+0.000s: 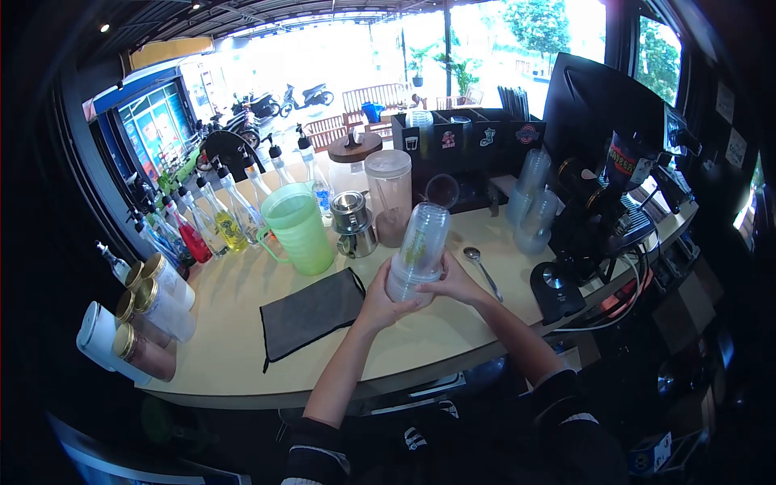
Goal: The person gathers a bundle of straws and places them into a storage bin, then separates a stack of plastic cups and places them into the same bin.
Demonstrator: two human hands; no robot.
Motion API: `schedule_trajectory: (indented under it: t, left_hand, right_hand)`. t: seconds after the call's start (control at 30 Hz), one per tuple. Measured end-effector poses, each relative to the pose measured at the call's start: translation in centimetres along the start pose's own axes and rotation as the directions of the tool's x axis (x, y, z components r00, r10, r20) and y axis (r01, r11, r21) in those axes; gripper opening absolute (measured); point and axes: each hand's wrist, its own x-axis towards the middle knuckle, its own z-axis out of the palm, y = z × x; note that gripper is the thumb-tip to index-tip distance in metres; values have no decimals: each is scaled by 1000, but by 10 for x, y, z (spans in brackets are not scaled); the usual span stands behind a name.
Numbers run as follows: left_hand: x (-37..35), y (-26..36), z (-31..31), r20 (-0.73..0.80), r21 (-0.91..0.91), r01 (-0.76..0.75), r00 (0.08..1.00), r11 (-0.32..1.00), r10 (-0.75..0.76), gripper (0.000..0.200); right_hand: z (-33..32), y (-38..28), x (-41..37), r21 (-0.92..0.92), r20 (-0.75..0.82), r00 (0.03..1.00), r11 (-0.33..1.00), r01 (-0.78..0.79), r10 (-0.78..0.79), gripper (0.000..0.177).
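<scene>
Both hands hold a stack of clear plastic cups (424, 238) upright over the counter's front half. My left hand (381, 299) is wrapped round the left side of the stack's wide lower part, and my right hand (455, 283) grips its right side. Just left of my left hand lies a dark grey cloth (314, 314). A metal spoon (483, 271) rests to the right of my right hand. Behind the stack stand a tall lidded container (390, 194) and a metal drip pot (353, 222). The lowest part of the stack is partly hidden by my fingers.
A green pitcher (299, 230) stands behind the cloth. Pump bottles (230, 230) line the left back, with lidded jars (164, 311) at the left end. More cup stacks (533, 214), a black round-topped device (556, 291) and a coffee machine (626, 218) are at the right.
</scene>
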Motion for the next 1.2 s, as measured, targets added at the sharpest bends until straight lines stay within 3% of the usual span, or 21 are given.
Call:
schedule_trajectory:
  t: [0.07,0.17,0.23,0.37,0.47,0.53,0.57,0.63,0.67,0.73,0.77,0.8,0.83,0.87,0.93,0.97,1.0,1.03,1.1,1.13,1.2]
  left_hand:
    - [-1,-1,2,7,60,-2,1000,998,2,98]
    - [-2,-8,5,-67,149,-16,997,989,26,105]
    - [-2,-2,6,-72,255,17,997,967,1,110]
    - [1,-3,7,-2,132,2,1000,991,-1,109]
    - [-3,1,7,-10,104,-85,996,991,86,108]
    - [-1,2,-2,-192,151,-94,974,984,122,106]
    - [2,4,-9,-192,157,-105,972,982,135,106]
    - [4,48,-16,-280,7,-234,933,972,227,102]
    - [5,71,-16,-281,8,-237,932,971,230,102]
    - [6,118,-16,-208,-129,-398,907,908,368,98]
    - [6,135,-16,-215,-125,-396,906,910,365,98]
    - [8,151,-16,-145,-251,-414,910,875,389,92]
    - [9,162,-16,-78,-374,-418,904,828,421,86]
    - [9,169,-20,-83,-368,-422,903,829,423,86]
    - [7,179,-30,184,-104,-229,952,968,245,81]
    - [7,173,-33,149,-134,-301,936,944,319,61]
    - [4,168,-35,145,-129,-304,936,944,321,61]
    - [-2,163,-37,48,-177,-308,946,935,321,61]
    - [-14,155,-34,-166,-203,-344,935,917,314,62]
    - [-18,150,-32,-166,-198,-346,934,917,317,62]
    - [-23,137,-25,-365,-252,-412,878,876,308,64]
  right_hand:
    - [-2,-4,2,40,-24,1000,999,0,0,93]
    - [-12,-13,13,-59,-74,985,987,151,-155,93]
    - [-15,-37,15,-236,-83,972,952,194,-219,93]
    - [-22,-70,20,-301,-75,955,920,252,-286,92]
    - [-27,-85,15,-295,-62,964,928,230,-259,87]
    - [-29,-99,9,-276,13,980,941,194,-198,88]
    - [-30,-109,5,-279,15,977,938,207,-211,88]
    - [-29,-128,-7,-315,179,980,938,142,-88,83]
    - [-28,-136,-10,-316,181,979,938,145,-91,83]
    - [-24,-146,-13,-148,450,893,988,49,23,77]
    - [-23,-147,-14,-89,532,846,996,9,40,71]
    - [-20,-147,-13,-86,539,841,996,9,39,71]
    - [-17,-148,-13,-117,632,771,993,-5,78,69]
    - [-15,-149,-12,-150,714,690,989,-13,118,68]
    - [-12,-148,-15,-152,747,654,988,-8,120,61]
    - [-14,-145,-15,-132,739,666,991,-10,105,58]
    - [-14,-143,-15,-111,730,678,994,-11,88,54]
    - [-12,-142,-16,-110,733,675,994,-6,85,54]
    - [-6,-138,-22,112,378,925,994,-10,-34,47]
    - [-3,-133,-24,114,381,924,993,-6,-39,47]
    - [8,-118,-26,-6,40,956,957,290,-290,45]
